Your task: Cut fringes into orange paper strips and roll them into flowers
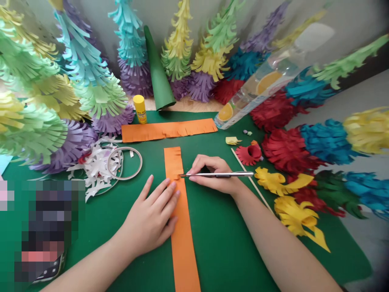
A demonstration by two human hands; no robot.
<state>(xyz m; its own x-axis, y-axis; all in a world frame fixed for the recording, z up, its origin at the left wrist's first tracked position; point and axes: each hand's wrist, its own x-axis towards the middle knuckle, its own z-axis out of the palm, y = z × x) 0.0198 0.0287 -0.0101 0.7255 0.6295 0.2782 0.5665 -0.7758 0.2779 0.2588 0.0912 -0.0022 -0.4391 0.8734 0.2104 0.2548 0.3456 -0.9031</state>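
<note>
A long orange paper strip (184,243) lies lengthwise on the green mat (146,267), with short slits along the right edge of its upper part. My left hand (156,213) rests flat with spread fingers, its fingertips pressing on the strip's left side. In my right hand (212,174) is a slim silver craft knife (226,174), pinched between thumb and fingers. Its tip touches the strip's right edge just below the slits. Beyond the strip's top end lies a second orange strip (170,129), placed crosswise, with slits along its near edge.
Fringed paper cones (130,44) ring the back and sides. A glue stick (139,109), a plain green cone (159,77) and a plastic bottle (258,85) stand behind. Left are tape rings (141,162), white scraps (97,168) and a phone (51,269); right, a thin stick (251,178) and yellow curls (294,215).
</note>
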